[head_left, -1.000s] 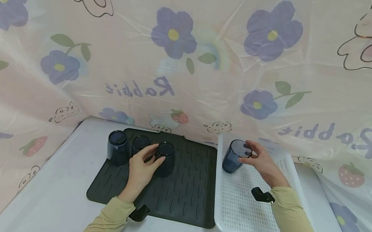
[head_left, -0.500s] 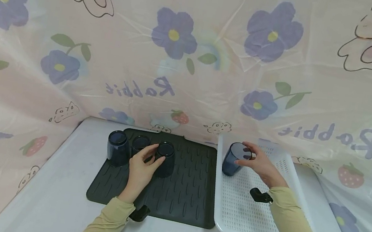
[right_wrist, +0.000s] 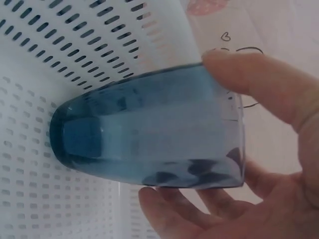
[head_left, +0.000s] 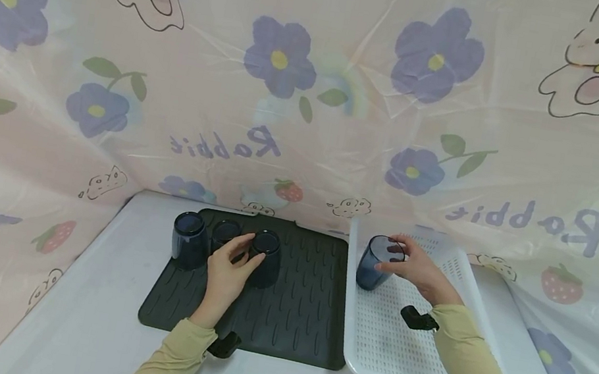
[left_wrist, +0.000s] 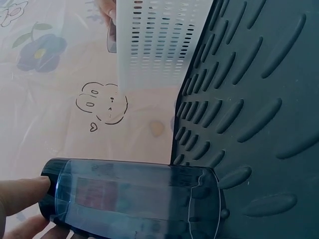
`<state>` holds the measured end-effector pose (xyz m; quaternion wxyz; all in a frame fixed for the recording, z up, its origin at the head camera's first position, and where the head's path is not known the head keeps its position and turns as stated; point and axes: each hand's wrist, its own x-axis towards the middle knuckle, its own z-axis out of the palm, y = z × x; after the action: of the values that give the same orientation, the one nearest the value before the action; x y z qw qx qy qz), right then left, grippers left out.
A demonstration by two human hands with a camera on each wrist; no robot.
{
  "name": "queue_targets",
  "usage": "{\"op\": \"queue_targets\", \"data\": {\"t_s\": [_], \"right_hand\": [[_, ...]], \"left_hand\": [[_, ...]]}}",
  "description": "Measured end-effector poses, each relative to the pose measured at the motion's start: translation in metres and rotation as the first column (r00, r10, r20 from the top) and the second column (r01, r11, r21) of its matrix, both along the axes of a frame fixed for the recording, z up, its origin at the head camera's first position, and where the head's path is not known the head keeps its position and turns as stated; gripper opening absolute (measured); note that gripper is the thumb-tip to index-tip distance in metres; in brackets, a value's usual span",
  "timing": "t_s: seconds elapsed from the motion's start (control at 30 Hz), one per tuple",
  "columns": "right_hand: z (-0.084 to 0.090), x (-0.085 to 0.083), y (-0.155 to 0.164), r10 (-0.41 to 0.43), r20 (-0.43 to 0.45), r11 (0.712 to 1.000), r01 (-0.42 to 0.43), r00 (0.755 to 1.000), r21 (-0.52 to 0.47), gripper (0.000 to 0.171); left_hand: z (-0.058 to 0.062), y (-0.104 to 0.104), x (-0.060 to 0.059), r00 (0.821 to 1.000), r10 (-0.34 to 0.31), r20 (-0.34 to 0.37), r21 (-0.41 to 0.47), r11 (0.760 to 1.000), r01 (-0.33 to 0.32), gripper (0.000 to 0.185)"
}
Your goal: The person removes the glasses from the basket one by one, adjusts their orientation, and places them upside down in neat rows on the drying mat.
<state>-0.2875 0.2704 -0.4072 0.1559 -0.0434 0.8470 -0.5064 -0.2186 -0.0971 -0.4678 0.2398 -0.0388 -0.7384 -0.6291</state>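
Observation:
Three dark blue tumblers stand in a row at the back left of a dark ribbed mat. My left hand grips the rightmost one; in the left wrist view that tumbler is mouth down on the mat, with a fingertip at its base. My right hand holds a fourth blue tumbler by its rim, mouth up, in the far left corner of a white perforated tray. Up close, thumb and fingers pinch this tumbler, whose base is at the tray floor.
Mat and tray lie side by side on a white table, the tray's edge next to the mat. A flowered plastic sheet closes in the back and both sides. The other two tumblers stand left of my left hand.
My right hand has lowered its tumbler slightly toward the tray floor and set it more upright. The left hand stays on the rightmost mat tumbler.

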Motion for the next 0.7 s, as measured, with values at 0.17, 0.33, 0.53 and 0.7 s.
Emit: {"op": "queue_targets", "data": {"t_s": [0.17,0.33,0.53,0.7], "right_hand": [[0.002,0.006,-0.001,-0.008,-0.004,1.0,0.008,1.0,0.014,0.091],[0.004,0.015,0.0,-0.008,-0.025,0.999,0.009,1.0,0.045,0.09],[0.005,0.024,0.0,-0.005,-0.046,0.998,0.008,0.999,0.056,0.088],[0.005,0.035,0.001,-0.007,-0.068,0.998,0.011,0.998,0.057,0.089]], "left_hand": [[0.002,-0.001,0.002,1.0,0.008,0.029,-0.008,1.0,-0.008,0.045],[0.003,0.0,0.003,0.999,0.002,0.04,-0.004,1.0,-0.002,0.044],[0.024,0.002,0.015,1.0,-0.016,0.018,0.011,1.0,0.016,0.043],[0.035,0.004,0.022,1.0,-0.018,0.016,0.013,1.0,0.018,0.042]]}}
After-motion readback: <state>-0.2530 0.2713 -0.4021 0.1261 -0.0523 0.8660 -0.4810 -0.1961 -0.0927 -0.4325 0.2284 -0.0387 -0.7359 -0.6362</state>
